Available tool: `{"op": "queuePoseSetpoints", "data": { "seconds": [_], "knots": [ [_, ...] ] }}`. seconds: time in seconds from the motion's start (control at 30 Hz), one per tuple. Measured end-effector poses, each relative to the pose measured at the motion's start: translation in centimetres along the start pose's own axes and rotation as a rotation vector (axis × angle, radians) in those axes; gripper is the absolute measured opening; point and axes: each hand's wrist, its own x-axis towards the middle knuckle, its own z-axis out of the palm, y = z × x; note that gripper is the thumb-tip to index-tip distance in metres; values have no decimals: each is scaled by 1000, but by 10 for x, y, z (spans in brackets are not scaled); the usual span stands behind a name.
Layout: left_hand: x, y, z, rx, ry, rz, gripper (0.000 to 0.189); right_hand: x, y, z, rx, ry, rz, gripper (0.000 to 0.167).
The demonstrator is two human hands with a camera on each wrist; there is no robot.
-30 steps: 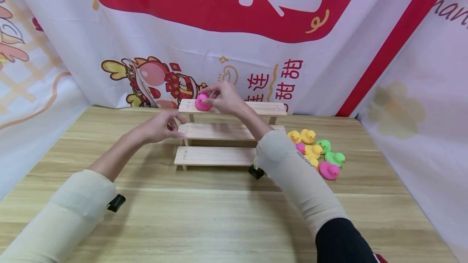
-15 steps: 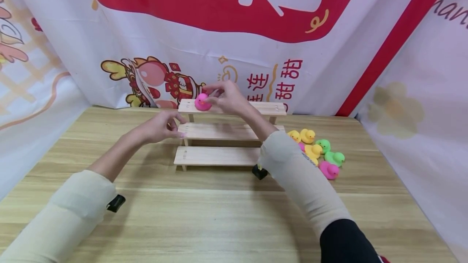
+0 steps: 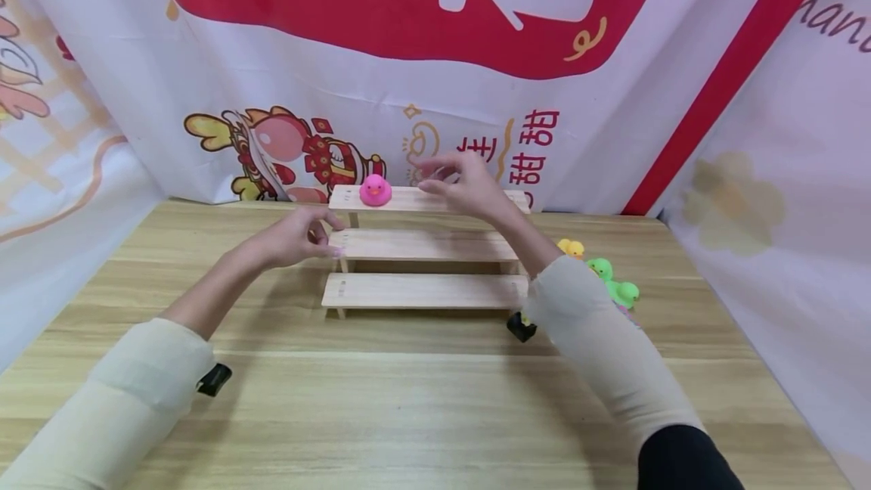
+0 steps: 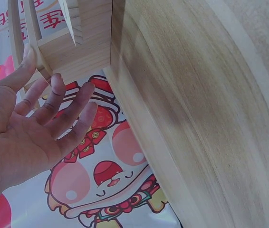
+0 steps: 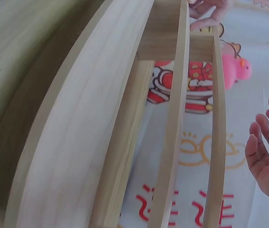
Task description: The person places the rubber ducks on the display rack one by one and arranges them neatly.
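We have one three-tier wooden stand (image 3: 425, 291), one pink rubber duck (image 3: 376, 191) on its top board's (image 3: 407, 200) left end, left hand (image 3: 296, 237) pinching middle board (image 3: 423, 245), right hand (image 3: 471, 187) near duck, thumb and fingers apart, two green ducks (image 3: 623, 293) rightward.

A small pink duck (image 3: 376, 191) with an orange beak sits upright, facing forward, near the left end of the top board of a pale, three-tiered wooden stand (image 3: 422, 291). The left hand (image 3: 296, 237) pinches the middle board's left end; the right hand (image 3: 469, 186) is near the duck, apart from it.
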Motion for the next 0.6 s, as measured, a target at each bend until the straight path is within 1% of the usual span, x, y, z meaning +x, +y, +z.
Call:
{"op": "queuePoseSetpoints", "data": {
  "seconds": [0.27,0.5,0.6],
  "knots": [
    [1,-4,1,0,12,28,37,-24,14,-28,3,33,13,30],
    [2,-5,2,-5,14,35,36,-44,23,-51,-87,69,2,30],
    [2,-4,2,-12,15,44,37,-53,27,-60,-106,85,9,30]
  ]
}}
